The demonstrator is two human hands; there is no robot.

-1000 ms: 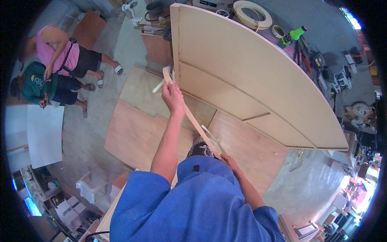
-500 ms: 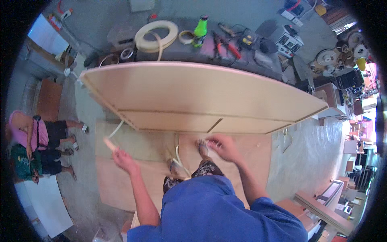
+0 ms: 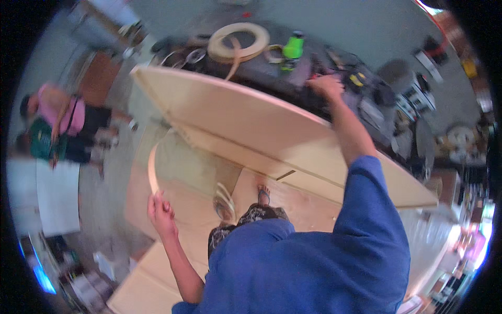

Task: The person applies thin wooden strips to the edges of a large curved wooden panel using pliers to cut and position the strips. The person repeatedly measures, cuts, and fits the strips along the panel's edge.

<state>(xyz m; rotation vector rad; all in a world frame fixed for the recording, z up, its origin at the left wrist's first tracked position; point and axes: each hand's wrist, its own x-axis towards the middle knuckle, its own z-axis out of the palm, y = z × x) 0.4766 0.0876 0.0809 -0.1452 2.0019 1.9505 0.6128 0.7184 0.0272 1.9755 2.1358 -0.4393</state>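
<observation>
My left hand (image 3: pixel 163 213) is closed round one end of a thin, pale edge-banding strip (image 3: pixel 152 170), which curves up towards the panel. A large cream-coloured wooden panel (image 3: pixel 230 112) stands on edge in front of me, ribs showing on its near face. Beyond its top edge, my right hand (image 3: pixel 327 86) reaches down among hand tools on a dark work surface. Red-handled tools (image 3: pixel 314 76) are right at its fingers. Blur and the hand itself hide whether it grips one.
On the dark surface lie a roll of edge banding (image 3: pixel 213 49), a tape roll (image 3: pixel 273 54) and a green bottle (image 3: pixel 293 48). Wooden sheets (image 3: pixel 183 206) cover the floor under my feet. Two people (image 3: pixel 60 123) are off to the left.
My right hand has gone from in front of the panel, over its top edge, to the tools. My left hand still holds the strip. The whole view has turned.
</observation>
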